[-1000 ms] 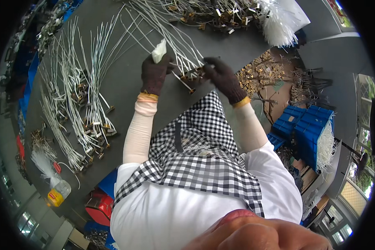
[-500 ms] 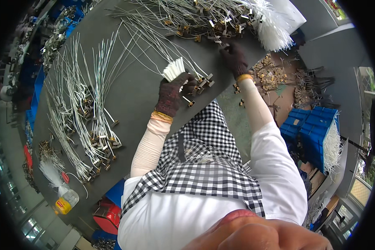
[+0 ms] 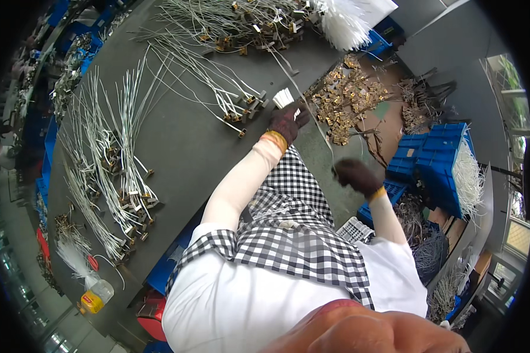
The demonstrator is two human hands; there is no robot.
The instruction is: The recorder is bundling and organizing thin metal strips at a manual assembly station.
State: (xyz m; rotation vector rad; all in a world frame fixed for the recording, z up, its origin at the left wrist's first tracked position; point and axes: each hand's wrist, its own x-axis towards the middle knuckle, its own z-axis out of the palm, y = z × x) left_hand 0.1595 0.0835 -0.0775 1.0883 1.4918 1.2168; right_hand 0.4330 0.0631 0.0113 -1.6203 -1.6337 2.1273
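Note:
My left hand (image 3: pixel 288 122), in a dark glove, is closed around a bundle of short white tubes (image 3: pixel 283 99) that stick out past the fingers, at the table's near right edge. Farther right and nearer to me, my gloved right hand (image 3: pixel 359 177) is closed at the end of a long thin wire (image 3: pixel 313 115). This wire slants up past my left hand toward the big heap of wires (image 3: pixel 218 29) on the table. Just left of my left hand lies a small group of white wires (image 3: pixel 221 91) with brass-and-dark clip ends.
Bundled white wires (image 3: pixel 115 165) lie at the table's left. A plastic bottle (image 3: pixel 96 295) stands near its lower left edge. Many small brass parts (image 3: pixel 341 100) cover a brown surface at right. Blue crates (image 3: pixel 439 167) stand beyond, one holding white strands.
My right hand has come from the wire heap down toward me, drawing a wire along. My left hand, with the white tubes, has shifted right, away from the small wire group.

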